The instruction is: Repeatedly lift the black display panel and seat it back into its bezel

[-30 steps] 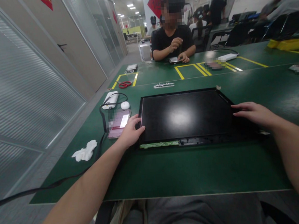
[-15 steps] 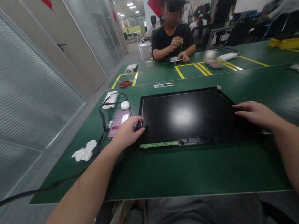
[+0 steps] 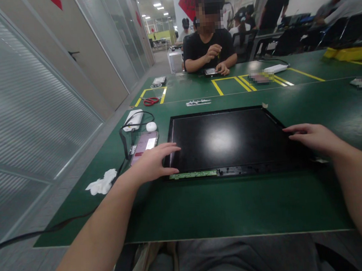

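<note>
A black flat display panel [image 3: 246,141] lies screen up on the green table, with a bright reflection in its middle. Along its near edge runs a green circuit strip [image 3: 193,174], left of a row of small dark parts. My left hand [image 3: 152,164] is at the panel's left edge, open, with thumb and fingers spread wide over the frame. On the opposite side, my right hand [image 3: 314,137] has its fingertips at the right edge, fingers stretched out and thumb slightly apart. Whether those fingertips touch the frame is hard to tell.
Left of the panel are a phone [image 3: 144,146], a white round case [image 3: 151,127], a white power bank [image 3: 133,120] with a black cable, and crumpled tissue [image 3: 102,182]. Red-handled scissors [image 3: 151,101] and white strips [image 3: 198,103] lie farther back. A co-worker [image 3: 208,47] sits opposite.
My left hand has spread its fingers wider, its thumb shifting toward the panel's near left corner. My right hand has moved slightly to the right. The panel has stayed in place.
</note>
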The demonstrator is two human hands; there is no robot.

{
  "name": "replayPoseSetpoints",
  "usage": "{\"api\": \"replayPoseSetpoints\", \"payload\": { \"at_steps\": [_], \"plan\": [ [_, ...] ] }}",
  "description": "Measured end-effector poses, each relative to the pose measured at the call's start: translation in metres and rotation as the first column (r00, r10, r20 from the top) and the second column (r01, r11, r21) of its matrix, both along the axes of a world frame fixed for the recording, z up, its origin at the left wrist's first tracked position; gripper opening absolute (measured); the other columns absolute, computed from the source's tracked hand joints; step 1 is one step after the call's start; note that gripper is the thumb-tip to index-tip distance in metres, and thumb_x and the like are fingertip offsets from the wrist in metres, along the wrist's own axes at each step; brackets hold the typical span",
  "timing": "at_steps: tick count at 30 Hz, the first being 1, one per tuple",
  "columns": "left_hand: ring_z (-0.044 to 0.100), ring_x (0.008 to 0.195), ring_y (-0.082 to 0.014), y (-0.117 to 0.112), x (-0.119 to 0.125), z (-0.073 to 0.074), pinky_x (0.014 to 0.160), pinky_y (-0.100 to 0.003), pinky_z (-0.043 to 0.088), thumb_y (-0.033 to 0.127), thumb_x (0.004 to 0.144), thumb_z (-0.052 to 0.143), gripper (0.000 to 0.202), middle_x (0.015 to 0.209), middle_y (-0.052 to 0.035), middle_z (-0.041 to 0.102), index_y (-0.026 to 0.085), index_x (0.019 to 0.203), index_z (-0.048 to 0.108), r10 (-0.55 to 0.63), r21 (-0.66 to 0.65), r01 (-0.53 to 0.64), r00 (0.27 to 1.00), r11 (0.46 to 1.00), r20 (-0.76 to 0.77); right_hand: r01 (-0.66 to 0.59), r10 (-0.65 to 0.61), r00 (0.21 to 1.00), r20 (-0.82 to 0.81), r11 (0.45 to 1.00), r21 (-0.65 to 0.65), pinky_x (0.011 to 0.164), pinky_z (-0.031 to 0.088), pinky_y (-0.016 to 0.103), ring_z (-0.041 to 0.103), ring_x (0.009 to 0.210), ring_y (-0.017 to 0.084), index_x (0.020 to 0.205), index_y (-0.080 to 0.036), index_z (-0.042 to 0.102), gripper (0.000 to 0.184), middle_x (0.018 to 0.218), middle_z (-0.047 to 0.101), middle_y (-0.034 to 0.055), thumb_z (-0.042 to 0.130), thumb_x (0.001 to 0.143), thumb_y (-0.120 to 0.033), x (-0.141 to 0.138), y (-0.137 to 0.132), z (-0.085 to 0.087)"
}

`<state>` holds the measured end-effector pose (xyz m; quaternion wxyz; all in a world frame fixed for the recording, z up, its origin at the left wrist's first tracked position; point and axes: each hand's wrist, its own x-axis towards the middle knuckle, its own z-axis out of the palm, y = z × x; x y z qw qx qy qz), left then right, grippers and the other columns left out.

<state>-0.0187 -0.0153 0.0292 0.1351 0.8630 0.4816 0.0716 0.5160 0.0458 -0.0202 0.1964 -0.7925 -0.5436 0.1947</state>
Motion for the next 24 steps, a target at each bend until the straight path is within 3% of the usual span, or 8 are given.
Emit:
{"api": "replayPoseSetpoints", "payload": {
  "at_steps": [7, 12, 24],
  "plan": [
    [0.054, 0.136, -0.0325, 0.000, 0.002, 0.004, 0.114, -0.048, 0.042, 0.045, 0.079, 0.077, 0.066, 0.152, -0.0113, 0.054, 0.023, 0.139, 0.060, -0.031, 0.010, 0.031, 0.998, 0.999, -0.054, 0.052, -0.050, 0.968, -0.246, 0.999, -0.001, 0.069, 0.051, 0.030, 0.063, 0.074, 0.019, 0.108, -0.021, 0.077, 0.043, 0.080, 0.072, 0.0032, 0.069, 0.066, -0.018, 0.007, 0.002, -0.010],
    [0.056, 0.134, -0.0316, 0.002, 0.001, 0.003, 0.114, -0.045, 0.043, 0.042, 0.078, 0.077, 0.064, 0.146, -0.0106, 0.061, 0.021, 0.136, 0.062, -0.053, 0.034, 0.055, 0.998, 0.998, -0.032, 0.053, -0.055, 0.956, -0.288, 0.998, -0.017, 0.063, 0.049, 0.028, 0.063, 0.073, 0.018, 0.112, -0.022, 0.076, 0.044, 0.086, 0.075, 0.0037, 0.067, 0.069, -0.016, 0.012, 0.003, -0.015],
    [0.058, 0.132, -0.0312, 0.002, 0.001, 0.002, 0.113, -0.045, 0.044, 0.043, 0.076, 0.077, 0.064, 0.145, -0.0091, 0.062, 0.024, 0.135, 0.063, -0.043, 0.033, 0.044, 0.999, 0.998, -0.025, 0.078, -0.085, 0.914, -0.396, 0.996, -0.034, 0.073, 0.055, 0.027, 0.067, 0.082, 0.019, 0.104, -0.022, 0.078, 0.043, 0.096, 0.077, 0.0063, 0.067, 0.064, -0.010, 0.010, 0.005, -0.010]
  ]
}}
